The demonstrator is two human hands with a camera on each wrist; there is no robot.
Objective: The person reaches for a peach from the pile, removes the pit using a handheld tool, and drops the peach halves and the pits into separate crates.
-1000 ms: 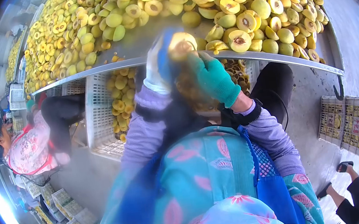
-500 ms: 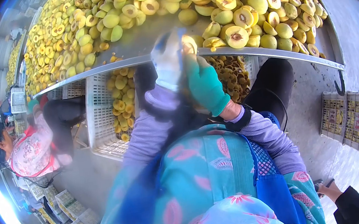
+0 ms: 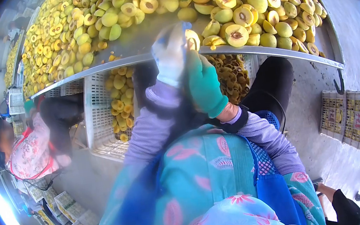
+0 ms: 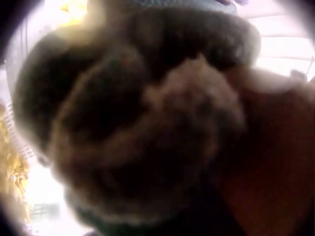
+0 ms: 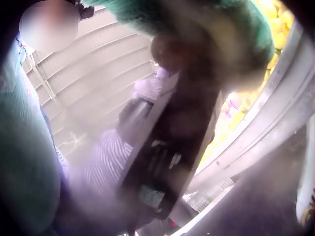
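Note:
A halved yellow peach [image 3: 192, 40] stands at the fingertips of both hands, just above the near edge of the table. My left hand [image 3: 168, 54], in a white and blue glove, grips it from the left side, with a blue fingertip showing over its top. In a green glove, my right hand [image 3: 207, 84] is curled with its fingers at the fruit's lower edge; the inside of that fist is hidden. The right wrist view has the green glove [image 5: 197, 19] at the top, above a dark block [image 5: 167, 147] with small print. Dark, blurred rounded shapes fill the left wrist view.
Peach halves [image 3: 236, 36] are heaped over the metal-edged table [image 3: 244, 52]. A white crate [image 3: 97, 113] of fruit and a pile of brown scraps [image 3: 229, 72] sit below the edge. Filled crates [image 3: 347, 121] stand right; another person [image 3: 32, 151] sits left.
The peach half has shifted slightly right and turned from facing the camera to a narrower side view. The left hand has moved right, the right hand a little left.

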